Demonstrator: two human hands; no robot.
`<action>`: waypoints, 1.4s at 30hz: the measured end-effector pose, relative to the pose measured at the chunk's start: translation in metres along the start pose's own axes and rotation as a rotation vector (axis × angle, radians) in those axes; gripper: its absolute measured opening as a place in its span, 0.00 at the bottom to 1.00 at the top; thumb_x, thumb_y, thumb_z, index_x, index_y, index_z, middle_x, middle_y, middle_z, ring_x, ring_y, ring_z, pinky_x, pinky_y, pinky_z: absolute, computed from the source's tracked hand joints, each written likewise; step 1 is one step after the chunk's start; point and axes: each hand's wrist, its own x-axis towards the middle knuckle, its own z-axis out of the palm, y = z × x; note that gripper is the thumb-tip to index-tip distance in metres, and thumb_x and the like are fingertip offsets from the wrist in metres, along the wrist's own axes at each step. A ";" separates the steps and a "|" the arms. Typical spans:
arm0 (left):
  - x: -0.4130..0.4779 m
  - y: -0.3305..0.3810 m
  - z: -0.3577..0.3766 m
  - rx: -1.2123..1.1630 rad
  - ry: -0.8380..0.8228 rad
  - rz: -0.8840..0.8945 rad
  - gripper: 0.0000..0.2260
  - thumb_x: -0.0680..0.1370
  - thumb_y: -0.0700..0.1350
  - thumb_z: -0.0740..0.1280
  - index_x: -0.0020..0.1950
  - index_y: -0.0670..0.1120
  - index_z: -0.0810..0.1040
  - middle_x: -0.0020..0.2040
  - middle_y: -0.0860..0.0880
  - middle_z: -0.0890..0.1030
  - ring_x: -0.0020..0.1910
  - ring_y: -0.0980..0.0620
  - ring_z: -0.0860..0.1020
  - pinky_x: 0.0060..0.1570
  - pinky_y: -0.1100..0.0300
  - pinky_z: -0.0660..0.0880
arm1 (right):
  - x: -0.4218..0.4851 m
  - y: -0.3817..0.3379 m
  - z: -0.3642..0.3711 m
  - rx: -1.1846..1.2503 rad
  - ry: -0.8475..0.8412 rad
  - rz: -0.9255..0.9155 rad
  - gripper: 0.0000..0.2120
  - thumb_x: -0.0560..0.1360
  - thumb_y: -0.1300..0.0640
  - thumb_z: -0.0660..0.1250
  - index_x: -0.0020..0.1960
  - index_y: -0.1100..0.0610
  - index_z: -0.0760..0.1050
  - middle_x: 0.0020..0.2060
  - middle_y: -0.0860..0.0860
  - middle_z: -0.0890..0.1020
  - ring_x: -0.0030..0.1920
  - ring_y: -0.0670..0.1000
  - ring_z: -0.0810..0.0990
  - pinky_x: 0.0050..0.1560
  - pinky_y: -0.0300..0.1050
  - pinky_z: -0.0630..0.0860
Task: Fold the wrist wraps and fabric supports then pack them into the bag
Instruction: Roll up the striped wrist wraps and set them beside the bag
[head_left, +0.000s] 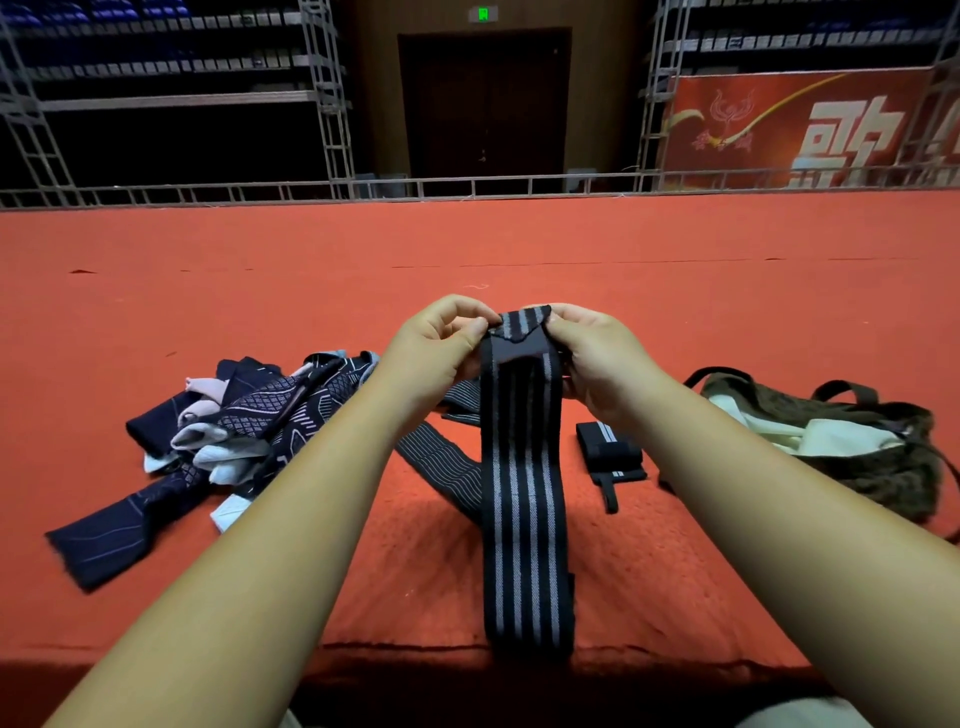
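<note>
Wrap axis: wrist wrap (524, 519) hangs lengthwise from frame centre down toward the bottom edge, as I see it.
Hands: left hand (441, 340) and right hand (589, 353) each pinch its upper end, side by side.
Bag: bag (883, 467) lies at right on the bench (519, 249), nearer my right hand.

Two bare forearms (249, 519) reach from the lower corners of the frame to the left hand (436, 338) and right hand (587, 348). Pale beige clothing (795, 714) shows along the bottom edge, lower right.
</note>
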 end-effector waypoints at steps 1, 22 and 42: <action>-0.001 0.000 0.001 0.007 0.013 -0.007 0.07 0.87 0.40 0.65 0.57 0.44 0.83 0.40 0.48 0.78 0.30 0.55 0.72 0.31 0.66 0.71 | 0.000 0.000 0.000 -0.002 -0.002 -0.007 0.13 0.87 0.56 0.62 0.57 0.53 0.85 0.47 0.57 0.85 0.39 0.53 0.80 0.38 0.46 0.74; -0.002 0.001 0.005 -0.095 -0.049 -0.060 0.24 0.67 0.52 0.84 0.61 0.50 0.85 0.59 0.43 0.86 0.63 0.39 0.84 0.67 0.39 0.79 | -0.016 0.002 0.003 -0.026 -0.003 -0.069 0.12 0.87 0.54 0.64 0.62 0.46 0.86 0.51 0.58 0.89 0.44 0.57 0.83 0.45 0.57 0.78; 0.002 0.004 0.011 0.184 0.103 0.059 0.13 0.74 0.47 0.82 0.57 0.51 0.86 0.53 0.52 0.88 0.53 0.56 0.86 0.50 0.63 0.81 | -0.024 0.009 -0.003 0.115 -0.093 0.044 0.16 0.86 0.47 0.64 0.63 0.56 0.83 0.54 0.62 0.87 0.47 0.58 0.84 0.45 0.49 0.79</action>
